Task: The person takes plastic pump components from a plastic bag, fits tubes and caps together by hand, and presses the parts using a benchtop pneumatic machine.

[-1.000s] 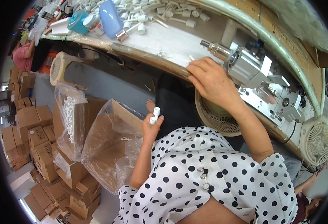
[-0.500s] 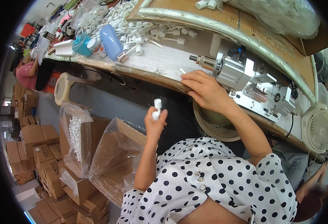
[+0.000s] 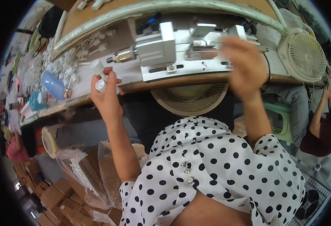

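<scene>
My left hand [image 3: 110, 103] is closed around two white stemmed caps [image 3: 97, 67], held over the bench's front edge near the metal tip [image 3: 123, 56] of a silver clamping machine [image 3: 150, 52]. One cap points up; the other shows its round end toward me. My right hand [image 3: 246, 73] is smeared by motion at the machine's right end, so its fingers and anything in them cannot be made out. Beside it, a clear rounded piece [image 3: 201, 54] sits in the middle of the machine's base plate.
Many loose white stemmed caps [image 3: 52, 62] lie heaped at the bench's left, beside a blue bottle [image 3: 54, 84] and a teal jar [image 3: 37, 101]. A white fan [image 3: 305, 55] stands at right. Below the bench are a beige basket [image 3: 190, 109] and cardboard boxes [image 3: 65, 207]. Other people sit at both sides.
My view has turned toward the machine. My left hand has risen with the caps from below the bench to its edge. My right hand has gone from the machine's left end to its right end.
</scene>
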The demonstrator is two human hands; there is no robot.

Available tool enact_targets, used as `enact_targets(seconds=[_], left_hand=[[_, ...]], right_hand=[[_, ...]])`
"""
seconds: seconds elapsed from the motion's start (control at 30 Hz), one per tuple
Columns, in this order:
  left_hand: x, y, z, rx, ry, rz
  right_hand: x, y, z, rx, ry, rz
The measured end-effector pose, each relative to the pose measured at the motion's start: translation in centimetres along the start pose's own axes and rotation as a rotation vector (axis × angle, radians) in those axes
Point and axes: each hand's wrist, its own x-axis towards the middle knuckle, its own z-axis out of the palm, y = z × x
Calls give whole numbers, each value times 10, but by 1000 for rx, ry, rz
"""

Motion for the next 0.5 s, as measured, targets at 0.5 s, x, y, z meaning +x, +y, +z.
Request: enact_targets(seconds=[0.5], left_hand=[[49, -13, 23, -12, 15, -106]], right_hand=[[-34, 109, -59, 428, 405, 722]])
